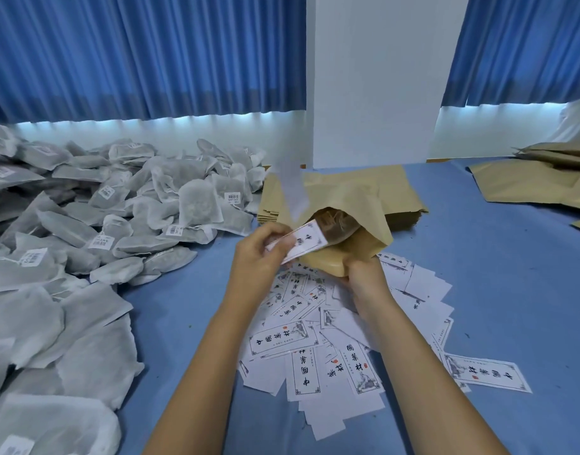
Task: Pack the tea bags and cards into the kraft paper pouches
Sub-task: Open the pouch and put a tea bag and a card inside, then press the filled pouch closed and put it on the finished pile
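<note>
1. Cards [314,356], white with black printed characters, lie nearest to us in a loose overlapping scatter on the blue table [495,290], some face up and some blank side up.
2. Above that scatter we see the left hand [262,254] pinching one card [301,243] between thumb and curled fingers. The card's far end reaches into the open mouth of a kraft pouch [354,198].
3. Just right of it, the right hand [364,274] grasps the near end of the same pouch from below and holds it tilted above the table.
4. Inside the mouth we make out a brownish tea bag [339,224], partly covered by the card.
5. A pale blurred strip [293,192] rises from the pouch's rim; we cannot tell what it is.
6. Behind the held pouch lies a stack of flat pouches [403,192].
7. To the left a big heap of grey tea bags [118,208] runs from the near edge to the far wall, many with small barcode labels.
8. At far right more kraft pouches [528,182] lie spread out.
9. Farthest off hang blue curtains [134,54] on either side of a white wall panel [373,77].
</note>
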`<action>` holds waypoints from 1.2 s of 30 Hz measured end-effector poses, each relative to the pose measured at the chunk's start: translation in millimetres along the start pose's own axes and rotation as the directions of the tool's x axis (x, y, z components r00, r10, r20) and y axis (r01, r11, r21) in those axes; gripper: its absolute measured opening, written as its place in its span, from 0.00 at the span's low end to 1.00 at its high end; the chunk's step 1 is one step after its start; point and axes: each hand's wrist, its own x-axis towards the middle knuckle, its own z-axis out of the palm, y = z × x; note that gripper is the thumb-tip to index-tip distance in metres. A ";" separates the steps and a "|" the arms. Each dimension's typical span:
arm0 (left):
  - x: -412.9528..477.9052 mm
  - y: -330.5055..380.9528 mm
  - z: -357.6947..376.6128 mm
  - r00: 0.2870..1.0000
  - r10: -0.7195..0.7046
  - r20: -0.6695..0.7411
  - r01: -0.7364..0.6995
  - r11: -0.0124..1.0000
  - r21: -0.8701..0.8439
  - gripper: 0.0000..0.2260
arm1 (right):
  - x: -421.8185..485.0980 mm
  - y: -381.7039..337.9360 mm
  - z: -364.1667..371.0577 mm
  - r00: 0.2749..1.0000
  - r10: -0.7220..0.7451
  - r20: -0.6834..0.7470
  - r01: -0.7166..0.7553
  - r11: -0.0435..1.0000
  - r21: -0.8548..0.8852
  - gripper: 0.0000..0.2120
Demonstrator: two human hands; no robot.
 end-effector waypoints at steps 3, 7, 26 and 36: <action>8.3 5.5 37.2 0.991 -0.086 0.103 0.053 0.957 0.284 0.06 | -1.6 -0.6 1.5 0.998 -0.044 0.050 0.044 0.999 0.002 0.15; 35.6 -5.0 72.1 0.990 -0.144 0.000 0.112 0.769 0.629 0.10 | -2.9 2.1 -0.1 0.998 -0.059 0.026 0.059 0.998 -0.016 0.17; 20.5 -9.3 75.5 0.708 0.698 0.110 -0.478 0.359 0.802 0.04 | -3.8 -1.0 -4.3 0.994 0.062 0.088 -0.074 0.987 0.144 0.13; 3.6 -8.6 73.4 0.953 0.222 0.207 -0.264 0.271 0.926 0.09 | -19.9 -12.0 -2.1 0.921 -0.033 0.389 -0.152 0.887 0.436 0.12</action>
